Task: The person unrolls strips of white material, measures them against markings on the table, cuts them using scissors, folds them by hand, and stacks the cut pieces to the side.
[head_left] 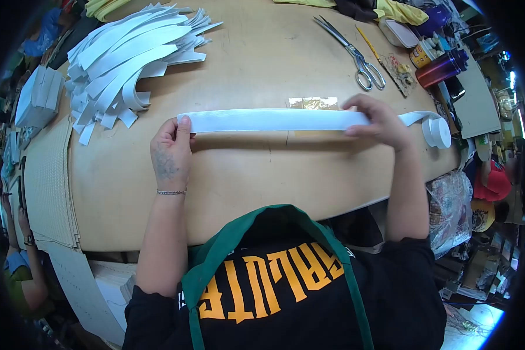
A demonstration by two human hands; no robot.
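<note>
Workshop, broad worktable (pixel 233 186), large metal scissors (pixel 351 50), heaped white strips (pixel 131 55), white band roll (pixel 439 133), stacked sheets (pixel 49 181)

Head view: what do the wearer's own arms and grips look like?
Both arms have short black sleeves. The left grip has a dark, tattoo-like marking on its back and a silver wrist chain. The right grip, partly blurred, shows no glove or jewellery.
</note>
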